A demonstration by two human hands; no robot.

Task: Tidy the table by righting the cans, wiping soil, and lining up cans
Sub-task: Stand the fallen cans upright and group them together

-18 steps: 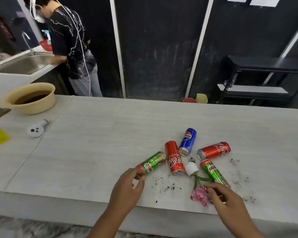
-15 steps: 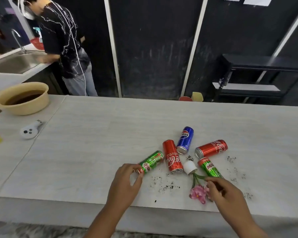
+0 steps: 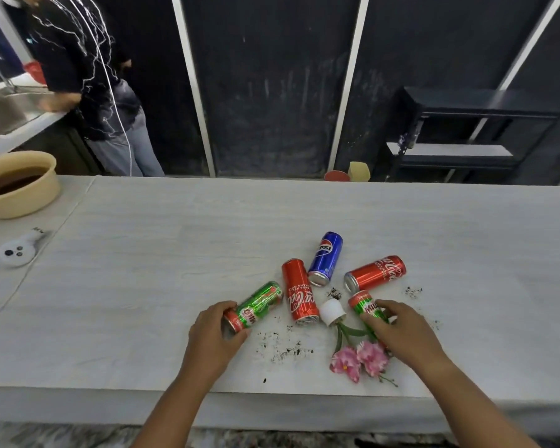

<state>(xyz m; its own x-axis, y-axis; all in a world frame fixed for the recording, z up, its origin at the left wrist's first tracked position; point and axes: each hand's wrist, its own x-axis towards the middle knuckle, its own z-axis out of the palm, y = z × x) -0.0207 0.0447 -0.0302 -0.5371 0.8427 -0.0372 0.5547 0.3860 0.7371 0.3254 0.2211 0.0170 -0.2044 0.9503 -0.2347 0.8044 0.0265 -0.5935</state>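
Hands grasp fallen green cans: left hand one can's end, right hand hiding most of another beside soil.

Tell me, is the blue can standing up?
No, the blue can lies on its side on the table, between two red cans that are lying down too.

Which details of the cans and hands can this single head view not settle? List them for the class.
- Right green can: lower half hidden under the right hand.
- Left green can: near end covered by the left hand; grip firmness unclear.
- Soil specks: too small to count.
- Basin: cut off by the left edge.
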